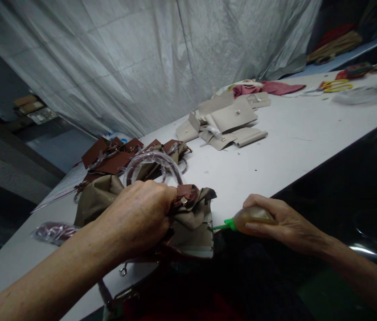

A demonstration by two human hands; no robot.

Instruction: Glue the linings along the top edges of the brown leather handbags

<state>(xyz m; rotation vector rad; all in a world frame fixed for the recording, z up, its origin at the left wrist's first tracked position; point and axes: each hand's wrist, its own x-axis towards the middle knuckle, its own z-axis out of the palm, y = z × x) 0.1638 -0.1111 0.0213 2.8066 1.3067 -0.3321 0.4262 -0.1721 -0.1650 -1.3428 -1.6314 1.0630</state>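
Note:
A handbag (191,238) with olive lining turned partly out and brown leather trim lies at the table's front edge. My left hand (148,209) is closed on it beside a brown leather tab (186,192); the fingertips are hidden behind the bag. One handle (153,158), wrapped in clear plastic, arches up beyond my wrist. My right hand (268,218) is wrapped around a squeeze bottle (252,219) of amber liquid. Its thin green nozzle (222,226) points left, with the tip at the bag's open edge.
Brown bag pieces (111,158) are heaped at the left back of the white table (295,133). Cream leather pieces (228,118) lie further back. Yellow-handled scissors (337,85) and pink cloth (278,88) are at the far right. A grey plastic curtain (148,58) hangs behind.

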